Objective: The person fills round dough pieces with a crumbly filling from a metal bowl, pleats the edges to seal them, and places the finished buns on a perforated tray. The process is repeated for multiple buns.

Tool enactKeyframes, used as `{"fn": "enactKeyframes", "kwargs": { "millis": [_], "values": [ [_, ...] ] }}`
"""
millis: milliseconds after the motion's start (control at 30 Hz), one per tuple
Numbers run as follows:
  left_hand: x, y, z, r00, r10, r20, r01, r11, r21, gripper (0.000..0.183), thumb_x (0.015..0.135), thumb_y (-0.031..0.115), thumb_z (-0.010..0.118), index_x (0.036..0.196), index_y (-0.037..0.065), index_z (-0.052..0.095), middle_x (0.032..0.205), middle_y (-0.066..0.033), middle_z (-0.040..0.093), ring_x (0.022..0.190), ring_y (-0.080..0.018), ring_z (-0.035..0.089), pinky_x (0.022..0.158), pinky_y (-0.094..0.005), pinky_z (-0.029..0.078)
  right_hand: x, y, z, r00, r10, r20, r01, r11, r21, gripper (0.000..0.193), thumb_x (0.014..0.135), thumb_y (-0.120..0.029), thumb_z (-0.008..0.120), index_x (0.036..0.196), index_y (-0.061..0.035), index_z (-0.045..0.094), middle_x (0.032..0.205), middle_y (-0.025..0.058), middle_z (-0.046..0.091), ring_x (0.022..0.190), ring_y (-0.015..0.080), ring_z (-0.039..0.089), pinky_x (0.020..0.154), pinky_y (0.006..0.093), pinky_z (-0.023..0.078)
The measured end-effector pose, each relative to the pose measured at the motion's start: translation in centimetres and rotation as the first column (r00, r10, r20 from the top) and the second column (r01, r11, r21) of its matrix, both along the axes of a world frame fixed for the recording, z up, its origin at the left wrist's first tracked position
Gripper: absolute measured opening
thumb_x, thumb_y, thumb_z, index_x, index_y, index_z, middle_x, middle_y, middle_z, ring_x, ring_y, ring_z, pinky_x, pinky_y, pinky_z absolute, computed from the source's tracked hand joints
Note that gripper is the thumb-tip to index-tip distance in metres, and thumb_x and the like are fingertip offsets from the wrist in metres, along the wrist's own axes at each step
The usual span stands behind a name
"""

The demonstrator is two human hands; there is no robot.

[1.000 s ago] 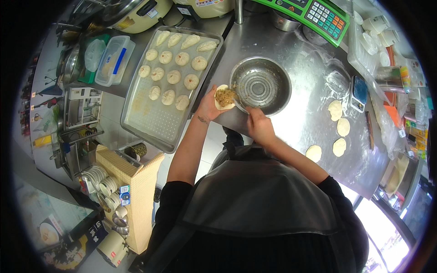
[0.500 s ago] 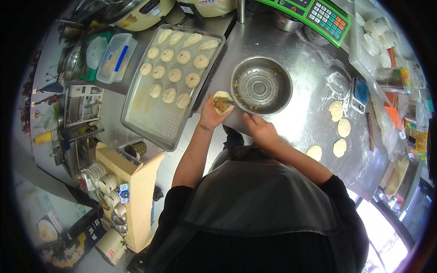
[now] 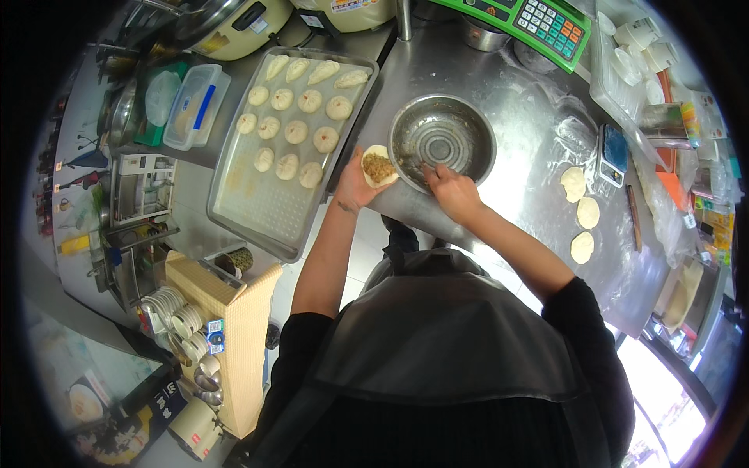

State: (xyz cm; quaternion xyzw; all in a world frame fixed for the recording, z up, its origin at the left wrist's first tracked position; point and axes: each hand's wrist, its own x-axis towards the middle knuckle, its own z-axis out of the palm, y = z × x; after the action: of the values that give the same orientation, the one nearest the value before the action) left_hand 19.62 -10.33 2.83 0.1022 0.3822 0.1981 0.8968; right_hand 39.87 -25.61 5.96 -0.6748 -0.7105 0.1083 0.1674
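Cupped in my left hand [image 3: 356, 184] lies a round dough wrapper [image 3: 370, 150], its pale edge showing around a mound of brown chopped filling [image 3: 379, 167]. Just right of it stands a steel bowl [image 3: 476, 117], nearly emptied, with bits of filling stuck to its wall. My right hand [image 3: 454, 192] is closed over the bowl's near rim. It grips what looks like a slim filling spatula, mostly hidden by the fingers and the bowl. Several flat dough rounds [image 3: 587, 212] lie on the floured steel counter to the right.
At left, a metal tray [image 3: 257, 207] holds several shaped buns [image 3: 296, 132]. A small scale [image 3: 614, 152] and a rolling pin [image 3: 634, 218] sit at the right. Behind are a green scale [image 3: 538, 27] and a cooker [image 3: 242, 31]; a clear lidded box [image 3: 195, 109] stands beyond the tray.
My right hand has moved from the wrapper's side up over the bowl's near rim, taking the spatula off the filling. My right forearm now covers one dough round. The left hand still holds the wrapper.
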Motion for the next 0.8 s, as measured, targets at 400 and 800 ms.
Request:
{"fn": "enactKeyframes", "kwargs": {
  "millis": [400,800],
  "values": [
    [0.1,-1.0,0.2,0.998,0.022,-0.060,-0.024,0.999,-0.028,0.062,0.104,0.054,0.030,0.137,0.006,0.049,0.139,-0.0145,0.054,0.131,-0.0340,0.050,0.109,-0.0539,0.039,3.6,4.9,0.1,0.992,-0.126,0.031,0.128,0.987,-0.093,0.030,0.085,-0.007,0.057,0.114,-0.0070,0.065,0.100,0.0208,0.062,0.078,0.0397,0.068,0.070,0.0480,0.056],
    [-0.5,-1.7,-0.9,0.998,0.053,-0.028,-0.054,0.996,-0.066,0.061,0.105,0.053,0.029,0.137,0.004,0.048,0.139,-0.0142,0.055,0.130,-0.0334,0.050,0.109,-0.0527,0.040,5.3,3.2,-0.3,0.997,0.039,-0.062,-0.043,0.998,-0.054,0.031,0.084,-0.005,0.056,0.113,-0.0087,0.067,0.105,0.0195,0.063,0.078,0.0389,0.067,0.069,0.0465,0.056]
  ]
}}
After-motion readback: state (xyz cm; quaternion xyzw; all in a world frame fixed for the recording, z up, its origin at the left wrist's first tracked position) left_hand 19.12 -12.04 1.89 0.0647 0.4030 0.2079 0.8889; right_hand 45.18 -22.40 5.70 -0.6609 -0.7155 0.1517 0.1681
